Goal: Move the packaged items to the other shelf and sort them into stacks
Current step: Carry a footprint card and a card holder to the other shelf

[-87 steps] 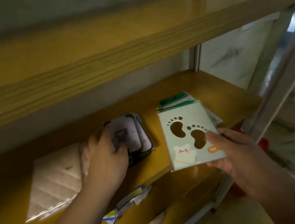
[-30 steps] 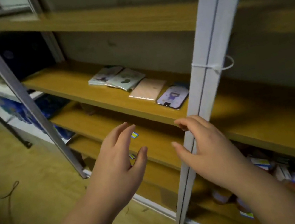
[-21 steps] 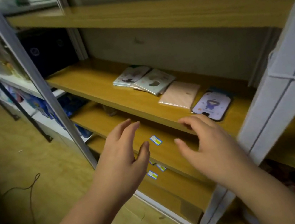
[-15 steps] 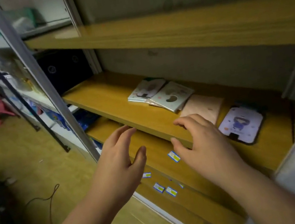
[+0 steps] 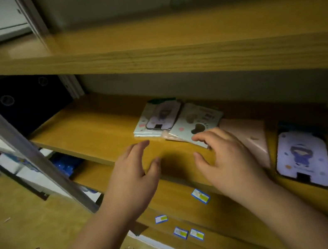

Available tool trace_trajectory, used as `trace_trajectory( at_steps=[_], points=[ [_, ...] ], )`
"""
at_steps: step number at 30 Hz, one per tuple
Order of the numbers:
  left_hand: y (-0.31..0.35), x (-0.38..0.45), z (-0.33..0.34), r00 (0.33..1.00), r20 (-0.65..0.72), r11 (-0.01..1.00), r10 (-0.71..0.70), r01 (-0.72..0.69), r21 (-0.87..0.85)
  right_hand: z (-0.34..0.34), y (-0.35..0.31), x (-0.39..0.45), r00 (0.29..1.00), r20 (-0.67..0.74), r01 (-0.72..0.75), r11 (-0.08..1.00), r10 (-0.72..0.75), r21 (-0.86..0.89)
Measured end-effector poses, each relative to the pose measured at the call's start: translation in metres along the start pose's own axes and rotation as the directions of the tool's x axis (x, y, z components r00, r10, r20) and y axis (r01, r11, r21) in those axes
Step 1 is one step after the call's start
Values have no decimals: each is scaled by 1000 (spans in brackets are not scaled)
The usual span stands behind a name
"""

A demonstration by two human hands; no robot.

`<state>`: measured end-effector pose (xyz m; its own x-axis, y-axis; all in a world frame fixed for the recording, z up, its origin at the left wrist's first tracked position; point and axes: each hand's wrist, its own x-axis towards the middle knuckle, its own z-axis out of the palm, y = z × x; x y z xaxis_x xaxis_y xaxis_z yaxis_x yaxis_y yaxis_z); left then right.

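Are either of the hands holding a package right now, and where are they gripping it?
Nothing is held. The left hand hovers open over bare shelf; the right hand is open, its fingers just at the near edge of the footprint-cutout package, not closed on it.

a wooden shelf (image 5: 98, 131) carries two pale card packages (image 5: 157, 117) (image 5: 196, 122), a pink packet (image 5: 251, 137) and a purple phone case (image 5: 302, 157) in a row.
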<state>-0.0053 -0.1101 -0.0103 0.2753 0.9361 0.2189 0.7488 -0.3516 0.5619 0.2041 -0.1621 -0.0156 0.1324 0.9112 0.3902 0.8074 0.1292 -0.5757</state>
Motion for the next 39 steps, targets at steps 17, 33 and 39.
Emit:
trace_trajectory(
  at_steps=[17, 33, 39],
  points=[
    [-34, 192, 48, 945, 321, 915, 58, -179, 362, 57, -41, 26, 919, -251, -355, 916, 304, -190],
    [-96, 218, 0, 929, 357, 985, 99, -40, -168, 50, -22, 54, 762, -293, -647, 691, 577, -323],
    [-96, 196, -4, 964, 223, 894, 142, -28, -447, 62, -20, 82, 659, -241, -740, 558, 712, -374]
  ],
)
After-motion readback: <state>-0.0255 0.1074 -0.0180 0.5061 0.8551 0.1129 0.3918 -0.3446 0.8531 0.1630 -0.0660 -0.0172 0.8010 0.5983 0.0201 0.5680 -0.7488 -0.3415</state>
